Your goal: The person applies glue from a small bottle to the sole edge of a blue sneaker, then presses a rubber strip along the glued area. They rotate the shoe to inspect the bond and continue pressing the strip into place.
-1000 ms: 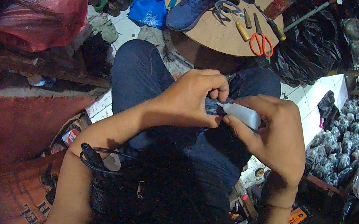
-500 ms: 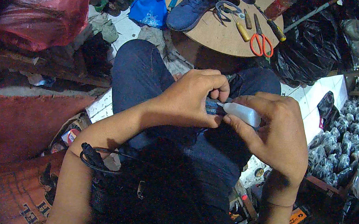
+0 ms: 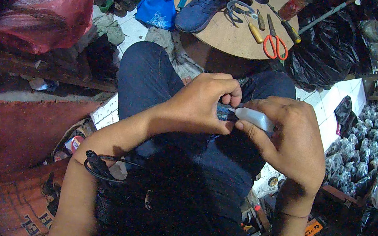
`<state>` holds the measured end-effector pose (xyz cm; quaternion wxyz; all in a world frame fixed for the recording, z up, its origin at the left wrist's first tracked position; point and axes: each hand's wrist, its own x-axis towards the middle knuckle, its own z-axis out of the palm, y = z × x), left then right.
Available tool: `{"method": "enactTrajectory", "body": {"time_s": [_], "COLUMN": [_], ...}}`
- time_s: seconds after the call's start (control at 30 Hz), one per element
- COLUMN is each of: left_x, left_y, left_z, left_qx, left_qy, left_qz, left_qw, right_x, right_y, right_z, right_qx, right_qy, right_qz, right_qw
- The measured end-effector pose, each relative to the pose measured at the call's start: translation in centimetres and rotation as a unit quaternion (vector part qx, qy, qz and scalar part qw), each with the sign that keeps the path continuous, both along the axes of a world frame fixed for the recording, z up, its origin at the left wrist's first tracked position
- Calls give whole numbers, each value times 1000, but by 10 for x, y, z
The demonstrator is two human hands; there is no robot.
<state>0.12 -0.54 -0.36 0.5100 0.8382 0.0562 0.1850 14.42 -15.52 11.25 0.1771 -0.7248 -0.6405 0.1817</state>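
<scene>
Over my lap, my left hand is closed around a small dark piece with a grey-blue banded edge. Most of that piece is hidden by the fingers, so its kind cannot be made out. A small whitish squeeze bottle lies sideways between the thumb and fingers of my right hand. Its narrow nozzle points left and meets or nearly meets the banded edge.
Beyond my knees, a round wooden table carries a dark blue sneaker, orange-handled scissors, a yellow-handled tool and thread spools. A blue bag and red plastic bag are left; several plastic-wrapped bundles lie right.
Almost nothing differs. The bottle in my right hand has tilted very slightly, while my left hand keeps its place.
</scene>
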Motion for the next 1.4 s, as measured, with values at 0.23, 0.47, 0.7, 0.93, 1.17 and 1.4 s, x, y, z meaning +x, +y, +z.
{"method": "enactTrajectory", "body": {"time_s": [0.23, 0.47, 0.7, 0.93, 1.17, 1.4], "left_x": [0, -1, 0, -2, -9, -9], "left_y": [0, 0, 1, 2, 0, -1], "left_z": [1, 1, 0, 2, 8, 1], "left_qx": [0, 0, -1, -11, -30, -6], "left_qy": [-3, 7, 4, 1, 29, 33], "left_qz": [-1, 3, 0, 21, 71, 78], "left_qw": [1000, 1000, 1000, 1000, 997, 996], "right_x": [1, 0, -2, 7, 21, -3], "right_y": [1, 1, 0, -9, -37, -45], "right_z": [-2, -3, -4, -4, -26, -67], "right_qx": [6, 19, 16, 0, 138, 185], "right_qy": [16, 17, 32, 152, 334, 296], "right_qz": [-14, -12, -24, -100, -202, -248], "right_qw": [1000, 1000, 999, 983, 910, 904]}}
